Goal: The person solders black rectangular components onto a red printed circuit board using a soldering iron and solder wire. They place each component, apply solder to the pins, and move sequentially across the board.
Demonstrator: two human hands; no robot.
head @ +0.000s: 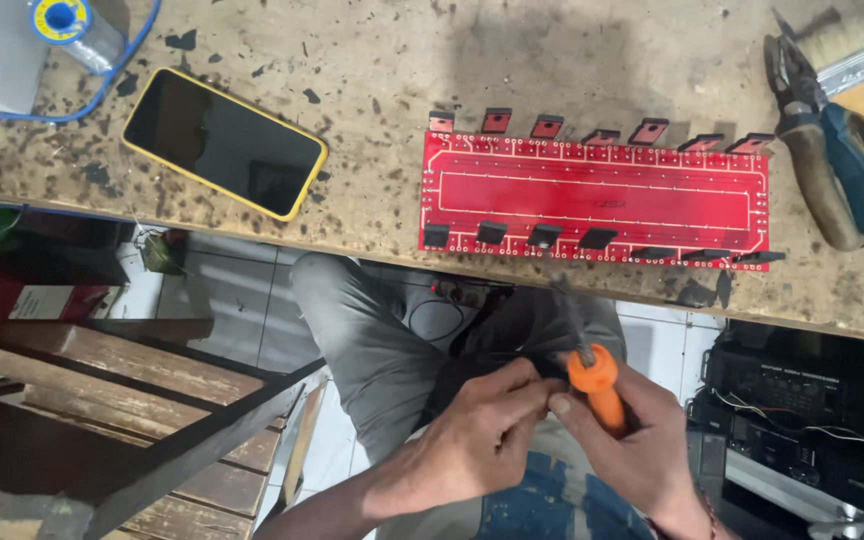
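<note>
Orange soldering iron (600, 392) is being gripped by right hand (642, 440); its tip is being pinched by left hand (482, 435); red board (592, 195) lying at 12 o'clock; tip is best kept steady.

Only 1 view is given, from a camera worn on the person's head. It looks steeply down and slightly forward, close over the near edge of the stained workbench (592, 60), which fills the far half of the frame. The person's lap, both hands and the tiled floor fill the near half.
</note>
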